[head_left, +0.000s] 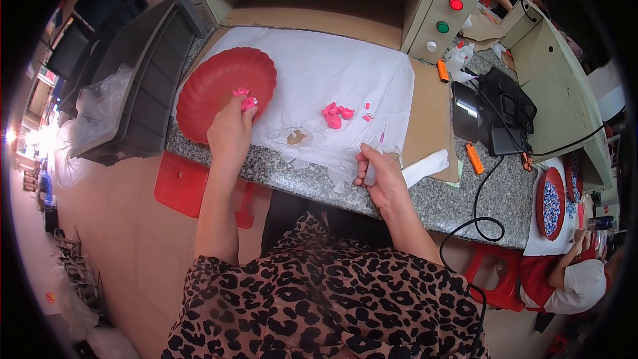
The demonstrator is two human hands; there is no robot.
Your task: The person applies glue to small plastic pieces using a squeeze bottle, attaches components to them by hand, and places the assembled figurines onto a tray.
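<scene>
My left hand is over the near right part of a red scalloped dish. Its fingertips are closed on a small pink figure with a shiny bit on it. More pink shows just beyond the fingertips; whether it is a separate piece I cannot tell. At the table's front edge, my right hand is wrapped round a small translucent squeeze bottle, whose thin needle tip points away from me. Between the hands, farther off, several pink figures lie clustered on white paper, with small pink bits beside them.
The torn white paper covers part of a speckled stone table. Behind stands an open-fronted cabinet with buttons. Orange lighters, a black bag and a cable lie right. A grey crate stands left; another person sits right.
</scene>
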